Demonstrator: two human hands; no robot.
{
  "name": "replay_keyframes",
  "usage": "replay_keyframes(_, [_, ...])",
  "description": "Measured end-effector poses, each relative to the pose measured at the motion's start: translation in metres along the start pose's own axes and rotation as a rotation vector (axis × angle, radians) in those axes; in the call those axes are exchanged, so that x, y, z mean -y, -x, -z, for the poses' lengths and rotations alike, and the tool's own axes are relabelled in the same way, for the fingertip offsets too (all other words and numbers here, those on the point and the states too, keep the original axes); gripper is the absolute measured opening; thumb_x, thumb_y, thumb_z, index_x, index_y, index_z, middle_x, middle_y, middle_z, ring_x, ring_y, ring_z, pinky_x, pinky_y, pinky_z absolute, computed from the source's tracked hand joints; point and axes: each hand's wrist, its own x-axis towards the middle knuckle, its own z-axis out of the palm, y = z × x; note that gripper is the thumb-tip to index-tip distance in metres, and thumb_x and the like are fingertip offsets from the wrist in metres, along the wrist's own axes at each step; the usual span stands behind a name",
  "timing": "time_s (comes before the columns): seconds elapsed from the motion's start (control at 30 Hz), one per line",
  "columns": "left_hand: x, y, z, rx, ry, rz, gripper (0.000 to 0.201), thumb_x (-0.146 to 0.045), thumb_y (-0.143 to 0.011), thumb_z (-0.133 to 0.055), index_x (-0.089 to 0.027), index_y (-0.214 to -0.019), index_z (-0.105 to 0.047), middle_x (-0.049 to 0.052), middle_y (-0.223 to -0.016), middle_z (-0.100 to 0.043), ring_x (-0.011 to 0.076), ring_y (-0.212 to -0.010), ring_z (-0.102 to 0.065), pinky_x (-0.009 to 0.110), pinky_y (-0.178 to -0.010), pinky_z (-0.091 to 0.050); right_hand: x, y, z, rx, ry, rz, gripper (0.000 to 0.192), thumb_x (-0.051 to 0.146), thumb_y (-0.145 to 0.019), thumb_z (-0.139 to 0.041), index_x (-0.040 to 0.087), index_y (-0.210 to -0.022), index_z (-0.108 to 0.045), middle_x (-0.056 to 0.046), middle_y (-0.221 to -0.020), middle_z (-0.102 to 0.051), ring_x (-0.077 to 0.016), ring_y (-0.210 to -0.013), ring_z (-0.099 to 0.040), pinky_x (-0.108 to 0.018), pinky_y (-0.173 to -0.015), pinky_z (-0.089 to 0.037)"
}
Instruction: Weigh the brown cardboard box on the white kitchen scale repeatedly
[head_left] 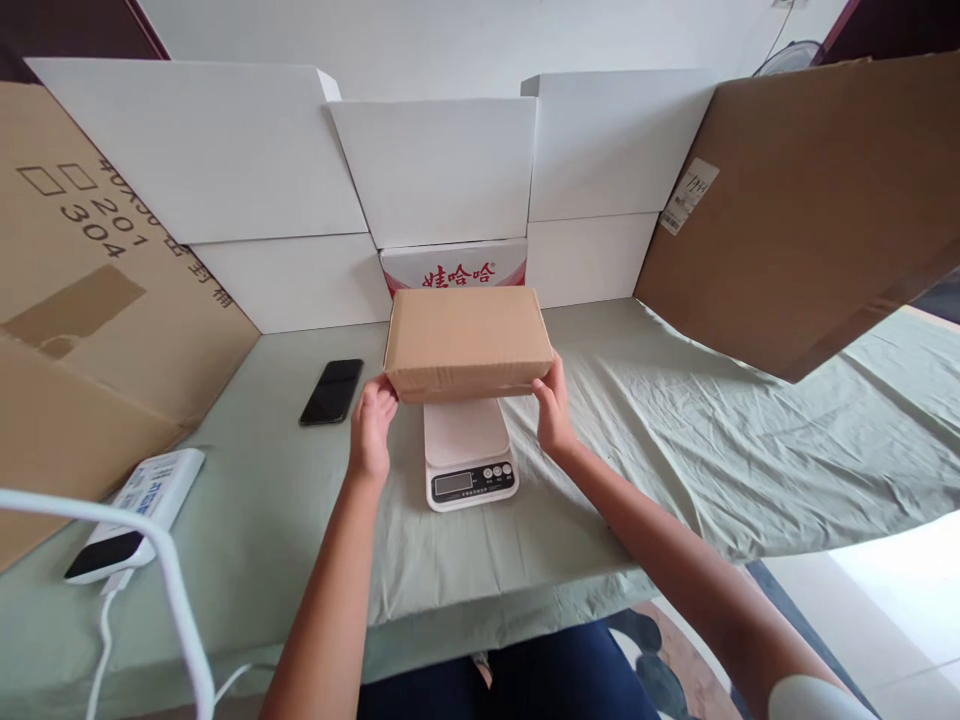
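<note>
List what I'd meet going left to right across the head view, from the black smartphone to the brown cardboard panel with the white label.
Black smartphone, left hand, cardboard box, right hand, brown cardboard panel.

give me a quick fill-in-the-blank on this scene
The left hand holds the brown box together with the ____ hand.
The dark phone lies to the ____ of the scale.
Printed characters behind the brown box are ____ in colour.
On the left cardboard panel, ____ is printed below 201.

Missing words: right; left; red; 304
</note>
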Motion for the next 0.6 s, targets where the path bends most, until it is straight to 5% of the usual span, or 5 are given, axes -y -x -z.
replay_keyframes(0.2, [0.035, -0.053, 0.001, -0.009, 0.031, -0.022, 0.076, -0.080, -0.073, -0.061, -0.022, -0.122, -0.068, 0.019, -0.140, -0.063, 0.0317, -0.138, -0.053, 0.046, -0.116, -0.037, -0.038, -0.047, -0.026, 0.010, 0.032, 0.029, 0.061, 0.058, -0.094, -0.042, 0.032, -0.149, -0.037, -0.006, -0.156, -0.045, -0.0287, -0.144, -0.040, -0.050, -0.120, -0.037])
replay_keyframes(0.6, [0.070, -0.057, 0.013, -0.062, 0.005, 0.133, 0.076, -0.081, -0.071, -0.062, -0.022, -0.118, -0.069, 0.021, -0.144, -0.060, 0.0320, -0.138, -0.054, 0.048, -0.115, -0.037, -0.072, -0.050, -0.027, -0.027, 0.000, -0.152, 0.056, 0.059, -0.090, -0.045, 0.024, -0.133, -0.052, -0.008, -0.144, -0.057, -0.0279, -0.139, -0.047, -0.048, -0.121, -0.035])
